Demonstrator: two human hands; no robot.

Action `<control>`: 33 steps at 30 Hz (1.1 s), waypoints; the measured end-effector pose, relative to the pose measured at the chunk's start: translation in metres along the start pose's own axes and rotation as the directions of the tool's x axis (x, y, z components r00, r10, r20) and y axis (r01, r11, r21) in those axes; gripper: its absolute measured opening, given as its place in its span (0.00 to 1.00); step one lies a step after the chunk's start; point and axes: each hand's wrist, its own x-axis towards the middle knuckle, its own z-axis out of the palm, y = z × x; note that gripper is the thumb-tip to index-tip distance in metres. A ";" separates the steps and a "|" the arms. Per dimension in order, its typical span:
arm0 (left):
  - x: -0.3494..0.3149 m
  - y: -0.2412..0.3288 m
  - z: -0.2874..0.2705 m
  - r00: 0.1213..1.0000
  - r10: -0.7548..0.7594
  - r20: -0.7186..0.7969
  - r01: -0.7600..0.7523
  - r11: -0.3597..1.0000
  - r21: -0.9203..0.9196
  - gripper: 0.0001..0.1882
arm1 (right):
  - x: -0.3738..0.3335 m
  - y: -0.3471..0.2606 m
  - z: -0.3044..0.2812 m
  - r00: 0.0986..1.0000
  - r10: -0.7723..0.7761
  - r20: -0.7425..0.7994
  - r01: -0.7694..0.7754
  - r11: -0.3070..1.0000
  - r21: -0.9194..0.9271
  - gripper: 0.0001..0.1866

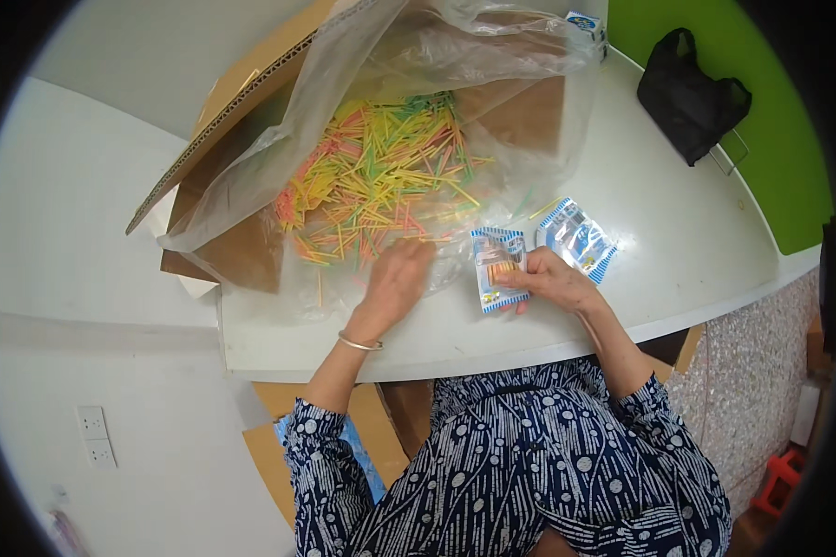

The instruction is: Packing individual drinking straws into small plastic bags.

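Note:
My right hand (pixel 562 280) grips a small blue-and-white packet (pixel 494 269), thumb across its front and fingers behind. Through a clear part of the packet, a few coloured sticks show. My left hand (pixel 399 278), with a bangle on the wrist, is at the near edge of a heap of thin yellow, pink and green sticks (pixel 381 167); its fingers are smeared by motion. The heap lies in a clear plastic liner (pixel 330 84) spilling from a cardboard box (pixel 241 246) tipped on its side. Just beyond my right hand, a second blue-and-white packet (pixel 581 232) lies flat on the table.
The white table (pixel 687 251) has a curved near edge. At its far right is a black bag (pixel 692 97) by a green panel (pixel 762 186). A small box (pixel 585 32) stands at the back. Opened cardboard (pixel 274 404) sits below the table on the left.

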 end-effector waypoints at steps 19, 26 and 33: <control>0.027 0.053 -0.017 0.953 -0.294 -0.077 0.112 0.573 -0.812 0.07 | 0.008 0.003 0.004 0.986 0.041 0.160 -0.028 0.996 -0.083 0.20; 0.016 0.071 -0.004 0.991 -0.132 -0.033 0.075 0.728 -0.681 0.09 | -0.002 0.010 0.009 0.987 0.018 0.162 0.008 0.987 -0.161 0.21; -0.029 0.041 -0.014 0.892 -0.333 0.304 0.433 0.439 -0.788 0.11 | -0.032 0.005 -0.009 0.741 -0.557 -0.376 0.109 0.652 -0.750 0.21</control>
